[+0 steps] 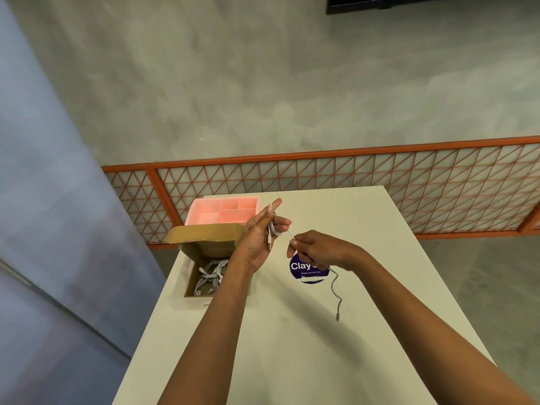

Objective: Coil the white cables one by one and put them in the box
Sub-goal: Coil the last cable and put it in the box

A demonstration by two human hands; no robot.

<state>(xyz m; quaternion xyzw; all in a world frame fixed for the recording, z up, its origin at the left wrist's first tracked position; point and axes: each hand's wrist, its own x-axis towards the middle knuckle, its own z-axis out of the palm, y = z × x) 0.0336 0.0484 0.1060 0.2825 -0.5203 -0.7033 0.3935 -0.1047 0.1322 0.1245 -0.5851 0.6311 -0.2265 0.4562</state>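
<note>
My left hand (261, 231) is raised above the table and holds a few loops of a white cable (336, 290) wound around its fingers, one plug hanging in the palm. My right hand (314, 249) pinches the same cable a short way to the right. The free end hangs down from that hand and ends in a plug just above the table. An open cardboard box (201, 249) stands at the table's left edge, partly behind my left forearm. Several coiled white cables (211, 275) lie inside it.
A pink divided tray (223, 211) stands behind the box at the table's far left corner. A round purple sticker (306, 270) lies on the white table (306, 346) under my right hand. An orange mesh railing (380, 185) runs beyond the table.
</note>
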